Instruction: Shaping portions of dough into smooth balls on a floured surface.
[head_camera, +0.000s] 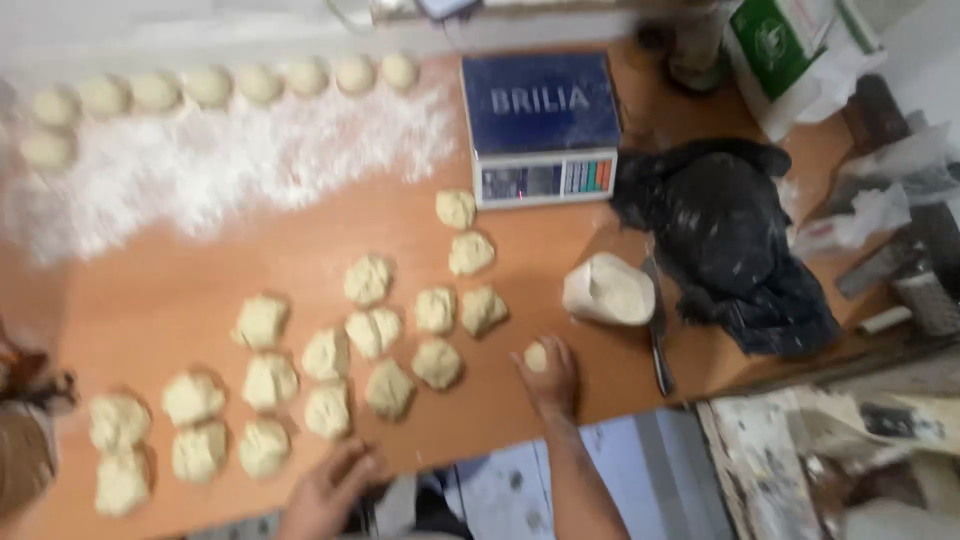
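Several rough dough pieces (370, 330) lie spread over the wooden table (160, 300). My right hand (548, 375) rests on the table with its fingers curled over a small dough ball (536, 356). My left hand (330, 490) lies at the table's near edge, fingers apart, holding nothing, just below a dough piece (327, 410). A row of smooth round dough balls (230, 85) lines the far edge beside a patch of flour (220, 165).
A blue digital scale (540, 125) stands at the back. A white lump of dough (610, 290), a knife (657, 340) and a black floured bag (730, 240) lie to the right. A green and white sack (790, 50) sits at the far right corner.
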